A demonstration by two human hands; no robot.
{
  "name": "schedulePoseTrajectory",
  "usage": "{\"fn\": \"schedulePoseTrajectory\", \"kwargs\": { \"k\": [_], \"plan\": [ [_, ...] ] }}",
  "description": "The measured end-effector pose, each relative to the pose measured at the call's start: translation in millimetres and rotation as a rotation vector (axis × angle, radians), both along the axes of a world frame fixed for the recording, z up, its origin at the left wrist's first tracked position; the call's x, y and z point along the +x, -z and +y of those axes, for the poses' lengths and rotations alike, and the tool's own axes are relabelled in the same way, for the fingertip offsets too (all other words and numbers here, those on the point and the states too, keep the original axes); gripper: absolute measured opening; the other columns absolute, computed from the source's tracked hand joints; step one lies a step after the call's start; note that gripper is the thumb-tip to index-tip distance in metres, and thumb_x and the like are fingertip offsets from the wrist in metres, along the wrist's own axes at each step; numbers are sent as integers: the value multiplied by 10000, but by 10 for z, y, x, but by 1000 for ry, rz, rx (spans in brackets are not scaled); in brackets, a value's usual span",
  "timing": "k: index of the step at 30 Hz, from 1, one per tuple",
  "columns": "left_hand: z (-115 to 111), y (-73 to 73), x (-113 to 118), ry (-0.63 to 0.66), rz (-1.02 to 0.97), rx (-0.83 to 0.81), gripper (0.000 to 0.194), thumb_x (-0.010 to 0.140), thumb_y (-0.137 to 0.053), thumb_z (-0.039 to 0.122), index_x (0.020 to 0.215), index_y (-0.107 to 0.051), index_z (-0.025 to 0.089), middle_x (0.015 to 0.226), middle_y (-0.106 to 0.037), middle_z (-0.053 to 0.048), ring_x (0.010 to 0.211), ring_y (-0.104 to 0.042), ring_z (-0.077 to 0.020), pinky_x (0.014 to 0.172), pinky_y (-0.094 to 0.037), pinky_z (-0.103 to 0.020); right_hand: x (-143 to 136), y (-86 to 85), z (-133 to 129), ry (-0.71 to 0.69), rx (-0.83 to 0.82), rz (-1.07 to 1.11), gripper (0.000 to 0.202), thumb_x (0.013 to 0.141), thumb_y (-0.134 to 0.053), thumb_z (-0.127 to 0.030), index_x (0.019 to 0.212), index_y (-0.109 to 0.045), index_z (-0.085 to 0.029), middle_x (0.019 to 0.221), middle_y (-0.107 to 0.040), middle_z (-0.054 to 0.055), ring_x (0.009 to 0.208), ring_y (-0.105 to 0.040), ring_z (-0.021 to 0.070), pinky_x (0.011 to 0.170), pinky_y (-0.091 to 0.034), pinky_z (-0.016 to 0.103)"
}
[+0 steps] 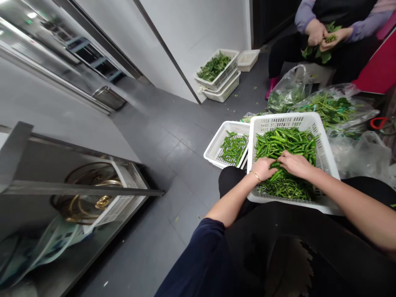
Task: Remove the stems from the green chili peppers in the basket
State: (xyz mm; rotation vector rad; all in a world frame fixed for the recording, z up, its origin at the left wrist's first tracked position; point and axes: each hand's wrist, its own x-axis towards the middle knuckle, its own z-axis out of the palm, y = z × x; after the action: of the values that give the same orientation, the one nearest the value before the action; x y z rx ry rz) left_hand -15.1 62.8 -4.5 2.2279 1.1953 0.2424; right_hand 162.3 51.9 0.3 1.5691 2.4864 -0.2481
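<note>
A white plastic basket [328, 152] rests across my lap. Whole green chili peppers [287, 139] fill its far part, and a pile of thin green stems [284, 188] lies in the near part. My left hand [262, 168], with a bracelet at the wrist, is closed on a green chili pepper [274, 165] above the stems. Close beside it, my right hand [293, 163] has its fingers pinched at the other end of that pepper; the fingertips partly hide it. On the left, a second white basket [213, 144] holds a thinner layer of green chili peppers [233, 148].
Opposite me a seated person's hands [328, 39] hold leafy greens. Plastic bags of greens [334, 108] lie between us. Stacked white baskets [221, 95] with leaves stand by the wall. A metal shelf [93, 188] with pot lids is at left; grey tile floor [185, 165] lies between.
</note>
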Motion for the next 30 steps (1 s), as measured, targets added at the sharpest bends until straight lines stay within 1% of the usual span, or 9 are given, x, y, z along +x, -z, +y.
{"fn": "schedulePoseTrajectory", "kwargs": {
  "k": [4,8,10,13,17,21,25,28,30],
  "plan": [
    [-170,-50,129,89,11,-184,258,821,-533,344,960,-655,165,925,-670,-102,913,-616,-224,851,-448,-344,178,-155,-211,28,-128,224,338,894,-379,-383,816,-622,-161,824,-620,85,694,-580,183,595,-398,279],
    [-235,-222,-90,244,-366,-860,317,783,-593,424,898,-647,134,776,-674,-83,750,-638,-173,760,-479,-315,277,-257,-443,89,-548,748,351,869,-439,-455,742,-600,-170,592,-546,-11,523,-496,107,508,-375,229],
    [-291,-258,-219,240,-533,-1138,435,705,-653,502,916,-649,122,731,-668,-82,685,-636,-167,715,-487,-309,236,-288,-527,166,-732,939,361,851,-466,-484,778,-606,-159,505,-471,-48,405,-403,71,416,-318,210],
    [-403,-224,-335,175,-667,-1296,511,586,-730,537,852,-672,106,623,-643,-77,600,-618,-171,654,-483,-298,75,-340,-604,194,-892,1109,352,822,-525,-481,770,-603,-141,432,-405,-77,338,-329,48,368,-286,194],
    [-552,-149,-371,84,-772,-1354,493,471,-788,492,749,-690,97,648,-653,-101,534,-587,-166,579,-471,-289,-81,-373,-635,121,-1050,1198,330,816,-549,-456,750,-595,-136,420,-408,-77,329,-333,49,352,-308,191],
    [-581,-207,-423,96,-1027,-1309,449,525,-749,492,715,-667,94,525,-602,-100,519,-597,-222,568,-479,-352,42,-208,-527,158,-882,1033,411,842,-458,-517,820,-609,-136,458,-459,-45,358,-400,84,407,-392,238],
    [-505,-341,-481,33,-1141,-1262,427,512,-753,449,728,-599,115,585,-617,-107,619,-636,-275,594,-495,-399,56,31,-347,211,-270,430,538,770,-515,-576,1082,-605,-147,937,-635,128,714,-625,218,612,-473,322],
    [-486,-307,-397,-148,-1103,-1317,356,507,-763,281,737,-525,148,590,-573,-20,543,-585,-162,544,-485,-305,-157,159,-241,168,-61,185,584,800,-513,-500,1293,-472,-189,1154,-573,164,879,-628,268,674,-467,339],
    [-509,-188,-288,-333,-1086,-1357,307,563,-736,216,655,-449,155,456,-400,73,369,-393,-48,406,-350,-172,-273,223,-176,122,-79,121,388,861,-446,-369,1167,-572,-166,1053,-615,150,824,-638,241,668,-456,318]
  ]
}}
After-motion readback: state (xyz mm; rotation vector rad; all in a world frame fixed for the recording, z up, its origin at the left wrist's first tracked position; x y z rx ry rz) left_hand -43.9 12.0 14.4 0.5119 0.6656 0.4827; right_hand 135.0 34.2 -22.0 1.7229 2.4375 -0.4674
